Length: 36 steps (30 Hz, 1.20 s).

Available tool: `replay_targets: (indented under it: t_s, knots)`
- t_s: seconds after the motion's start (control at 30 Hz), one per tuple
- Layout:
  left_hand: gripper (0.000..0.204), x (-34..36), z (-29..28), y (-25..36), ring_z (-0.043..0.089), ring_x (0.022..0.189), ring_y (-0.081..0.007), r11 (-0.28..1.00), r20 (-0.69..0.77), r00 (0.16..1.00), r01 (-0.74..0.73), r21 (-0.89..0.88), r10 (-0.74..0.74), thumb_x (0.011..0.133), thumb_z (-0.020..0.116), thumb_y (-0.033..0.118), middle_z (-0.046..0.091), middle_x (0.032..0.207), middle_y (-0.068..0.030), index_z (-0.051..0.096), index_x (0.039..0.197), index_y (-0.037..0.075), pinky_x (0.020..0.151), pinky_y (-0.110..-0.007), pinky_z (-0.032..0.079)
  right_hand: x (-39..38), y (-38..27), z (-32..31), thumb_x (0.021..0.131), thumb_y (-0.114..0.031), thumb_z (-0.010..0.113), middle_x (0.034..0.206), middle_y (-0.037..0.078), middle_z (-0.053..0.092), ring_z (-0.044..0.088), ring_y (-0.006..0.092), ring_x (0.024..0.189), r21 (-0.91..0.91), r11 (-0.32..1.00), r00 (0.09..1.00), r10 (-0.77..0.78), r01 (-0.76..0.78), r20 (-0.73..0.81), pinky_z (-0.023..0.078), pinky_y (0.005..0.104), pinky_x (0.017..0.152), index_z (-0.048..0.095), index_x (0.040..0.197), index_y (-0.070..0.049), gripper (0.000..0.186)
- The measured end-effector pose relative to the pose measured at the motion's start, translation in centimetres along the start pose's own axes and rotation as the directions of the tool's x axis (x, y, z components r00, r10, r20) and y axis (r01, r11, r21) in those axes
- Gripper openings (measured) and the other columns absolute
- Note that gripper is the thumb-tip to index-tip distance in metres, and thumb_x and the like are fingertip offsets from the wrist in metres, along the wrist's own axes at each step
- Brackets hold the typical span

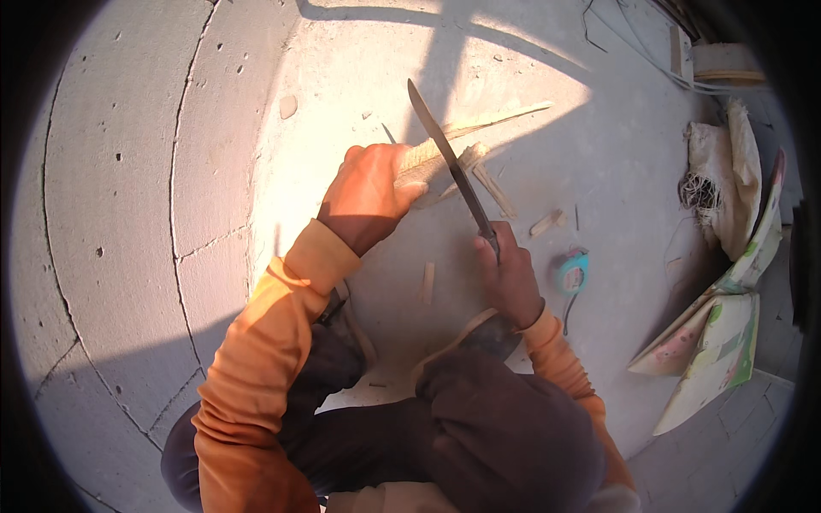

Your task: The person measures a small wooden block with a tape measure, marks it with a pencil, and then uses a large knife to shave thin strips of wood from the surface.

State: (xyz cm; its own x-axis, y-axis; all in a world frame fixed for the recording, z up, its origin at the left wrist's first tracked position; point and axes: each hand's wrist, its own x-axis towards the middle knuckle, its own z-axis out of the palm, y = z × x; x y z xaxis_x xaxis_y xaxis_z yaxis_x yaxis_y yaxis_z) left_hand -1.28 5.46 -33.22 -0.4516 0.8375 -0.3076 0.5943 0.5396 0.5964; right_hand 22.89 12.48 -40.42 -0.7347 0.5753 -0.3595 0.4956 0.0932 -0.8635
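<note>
My left hand (366,195) is closed around one end of a pale, splintery piece of wood (421,157), whose thin pointed end stretches away to the right. In my right hand (510,280) is the handle of a long knife (463,182) with a dark, slightly curved blade. The blade slants up and to the left, crossing over the wood just right of my left fingers; whether it touches the wood I cannot tell. Beneath them, split wood strips (494,190) lie on the concrete floor (599,171).
A turquoise tape measure (572,272) and a small wood offcut (547,223) lie right of my right hand. Farther right are a torn whitish sack (717,175) and a folded patterned sheet (710,359). A block wall (128,188) rises close on my left.
</note>
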Motion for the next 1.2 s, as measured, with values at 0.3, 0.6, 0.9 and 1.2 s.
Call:
replay_targets:
  t_s: [0.3, 0.6, 0.9, 1.2]
  knots:
    - [0.028, -0.4, 0.1, 0.3, 0.070, 0.085, -0.0409, 0.999, -0.013, 1.000, -0.007, 0.041, 0.008, 0.080, 0.077, 0.015, 0.071, 0.089, -0.0242, 0.072, 0.101, -0.003, 0.078, -0.043, 0.054, -0.8, -1.7, 0.1, 0.104, -0.023, 0.058, 0.074, 0.023, 0.062, 0.066, 0.0462, 0.072, -0.141, 0.990, 0.998, -0.038, 0.029, -0.055, 0.050, 0.0477, 0.062, 0.053, 0.118, -0.003, 0.024]
    - [0.019, -2.0, 2.4, 0.0, 0.065, 0.086, -0.0439, 0.980, -0.106, 0.977, -0.176, 0.096, 0.186, 0.083, 0.072, 0.011, 0.069, 0.087, -0.0218, 0.071, 0.100, 0.002, 0.080, -0.046, 0.052, -1.3, -0.8, -0.3, 0.102, -0.019, 0.062, 0.078, 0.024, 0.064, 0.066, 0.0460, 0.071, -0.020, 0.999, 0.999, 0.036, -0.037, -0.041, 0.052, 0.0444, 0.062, 0.054, 0.119, -0.002, 0.025]
    - [0.020, -1.6, 1.0, 0.6, 0.065, 0.087, -0.0446, 0.995, 0.011, 0.997, -0.075, 0.064, 0.074, 0.081, 0.072, 0.003, 0.070, 0.090, -0.0233, 0.071, 0.101, 0.001, 0.080, -0.047, 0.053, -4.3, -3.1, -0.3, 0.101, -0.020, 0.062, 0.074, 0.024, 0.062, 0.065, 0.0437, 0.067, -0.177, 0.947, 0.895, -0.312, 0.267, -0.318, 0.053, 0.0423, 0.061, 0.056, 0.120, -0.002, 0.027]
    - [0.022, -2.1, 2.0, 0.6, 0.066, 0.089, -0.0430, 0.991, -0.028, 0.992, -0.125, 0.045, 0.126, 0.083, 0.071, 0.008, 0.071, 0.094, -0.0203, 0.071, 0.105, 0.002, 0.082, -0.045, 0.053, -2.0, 1.8, 1.8, 0.101, -0.021, 0.062, 0.072, 0.021, 0.063, 0.064, 0.0441, 0.066, -0.238, 0.965, 0.979, -0.148, 0.112, -0.138, 0.050, 0.0487, 0.058, 0.053, 0.116, -0.003, 0.025]
